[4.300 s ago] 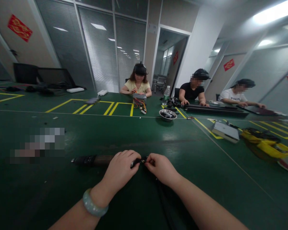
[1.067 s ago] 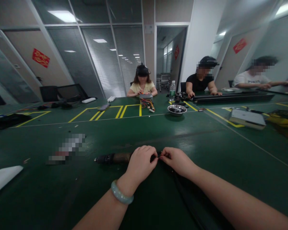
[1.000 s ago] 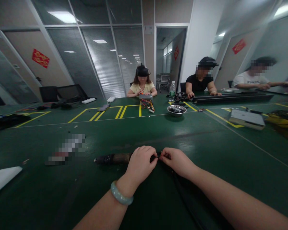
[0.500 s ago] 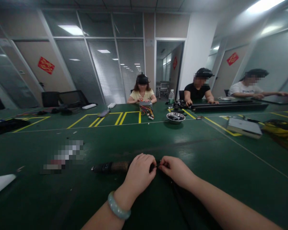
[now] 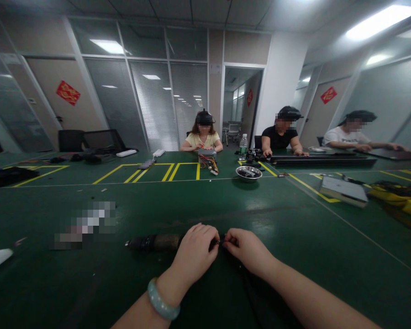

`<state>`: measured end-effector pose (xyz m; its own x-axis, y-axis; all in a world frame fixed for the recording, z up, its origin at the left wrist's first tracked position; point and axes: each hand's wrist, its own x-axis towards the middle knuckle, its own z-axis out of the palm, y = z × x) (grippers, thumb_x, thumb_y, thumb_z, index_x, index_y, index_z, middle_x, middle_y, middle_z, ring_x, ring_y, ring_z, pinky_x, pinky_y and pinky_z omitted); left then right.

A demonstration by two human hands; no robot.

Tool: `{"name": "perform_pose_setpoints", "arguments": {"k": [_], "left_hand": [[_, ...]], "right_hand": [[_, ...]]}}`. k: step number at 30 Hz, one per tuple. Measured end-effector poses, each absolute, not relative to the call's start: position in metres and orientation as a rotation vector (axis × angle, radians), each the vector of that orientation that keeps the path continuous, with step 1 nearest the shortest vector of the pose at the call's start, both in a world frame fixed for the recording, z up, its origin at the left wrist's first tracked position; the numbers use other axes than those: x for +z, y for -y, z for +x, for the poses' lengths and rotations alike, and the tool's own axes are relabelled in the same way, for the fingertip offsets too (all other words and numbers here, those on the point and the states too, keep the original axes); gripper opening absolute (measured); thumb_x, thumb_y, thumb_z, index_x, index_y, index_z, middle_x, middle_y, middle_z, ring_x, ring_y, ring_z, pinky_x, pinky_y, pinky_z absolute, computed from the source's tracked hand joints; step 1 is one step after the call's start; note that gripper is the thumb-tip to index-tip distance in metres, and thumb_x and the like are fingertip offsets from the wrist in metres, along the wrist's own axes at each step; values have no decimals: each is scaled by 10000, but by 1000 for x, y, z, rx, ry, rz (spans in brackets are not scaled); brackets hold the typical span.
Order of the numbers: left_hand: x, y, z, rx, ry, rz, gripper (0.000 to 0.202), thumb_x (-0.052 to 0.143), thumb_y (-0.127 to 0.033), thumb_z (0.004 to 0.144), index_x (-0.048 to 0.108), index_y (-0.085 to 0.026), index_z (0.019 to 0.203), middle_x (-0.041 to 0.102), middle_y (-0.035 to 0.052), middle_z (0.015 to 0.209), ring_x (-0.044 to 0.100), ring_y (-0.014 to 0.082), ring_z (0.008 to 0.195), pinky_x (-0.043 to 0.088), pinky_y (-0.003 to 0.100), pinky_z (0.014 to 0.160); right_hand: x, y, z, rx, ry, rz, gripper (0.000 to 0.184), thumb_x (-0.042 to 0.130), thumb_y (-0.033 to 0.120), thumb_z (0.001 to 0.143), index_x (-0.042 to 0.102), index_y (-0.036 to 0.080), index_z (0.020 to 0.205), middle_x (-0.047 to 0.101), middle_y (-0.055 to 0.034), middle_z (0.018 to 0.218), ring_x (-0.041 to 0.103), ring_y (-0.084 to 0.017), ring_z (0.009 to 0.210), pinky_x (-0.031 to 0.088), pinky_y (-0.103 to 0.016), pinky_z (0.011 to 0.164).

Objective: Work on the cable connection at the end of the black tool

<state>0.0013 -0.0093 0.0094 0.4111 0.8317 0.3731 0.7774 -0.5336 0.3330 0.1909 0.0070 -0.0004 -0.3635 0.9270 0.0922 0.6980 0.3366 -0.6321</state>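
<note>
A dark, rod-shaped tool [image 5: 154, 242] with a brownish band and a small metal tip at its left end lies across the green table in front of me. My left hand [image 5: 197, 246], with a pale green bangle on its wrist, is wrapped over the tool's right end and hides it. Close to the right, my right hand [image 5: 248, 249] pinches with thumb and forefinger at a small dark piece by that end; its kind is hidden. A black cable [image 5: 248, 285] runs from below my right hand toward the near edge, dim against the table.
A metal bowl [image 5: 248, 173] of dark parts stands farther back. Beyond it are a water bottle [image 5: 243, 147], a box with coloured wires [image 5: 208, 157] and long black bars [image 5: 322, 160]. A silver box [image 5: 343, 190] lies right. Three people sit across the table.
My view has tilted slightly upward and shifted. Both hands keep nearly the same grip at the tool's right end, with only slight finger movement.
</note>
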Motion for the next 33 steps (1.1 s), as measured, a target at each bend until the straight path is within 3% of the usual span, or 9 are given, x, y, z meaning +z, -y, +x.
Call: {"name": "perform_pose_setpoints", "arguments": {"k": [13, 17, 20, 33], "left_hand": [[4, 8, 2, 796, -1453, 2570, 88, 607, -160, 816, 589, -231, 864, 636, -25, 909, 583, 173, 915, 296, 447, 1078], [6, 7, 2, 728, -1505, 2534, 61, 619, -208, 824, 589, -221, 875, 635, 1, 917, 580, 194, 907, 418, 390, 919], [6, 7, 2, 690, -1530, 2531, 78, 620, -194, 815, 588, -225, 879, 634, 4, 912, 577, 199, 896, 434, 347, 806], [4, 7, 1, 723, -1483, 2539, 158, 573, -116, 789, 579, -225, 903, 615, -3, 903, 563, 196, 884, 410, 350, 791]], "right_hand": [[-1, -8, 192, 720, 2171, -1415, 114, 575, 264, 854, 676, 215, 874, 686, 0, 784, 600, -136, 689, 379, -222, 603], [0, -8, 191, 733, 2171, -1418, 111, 576, 258, 854, 676, 214, 878, 688, 3, 783, 602, -133, 685, 381, -221, 603], [1, -7, 191, 747, 2173, -1413, 116, 571, 265, 859, 674, 216, 877, 692, 3, 787, 605, -135, 689, 384, -222, 604], [1, -8, 191, 764, 2186, -1412, 125, 573, 288, 867, 673, 217, 887, 684, 8, 767, 602, -130, 675, 379, -225, 605]]}}
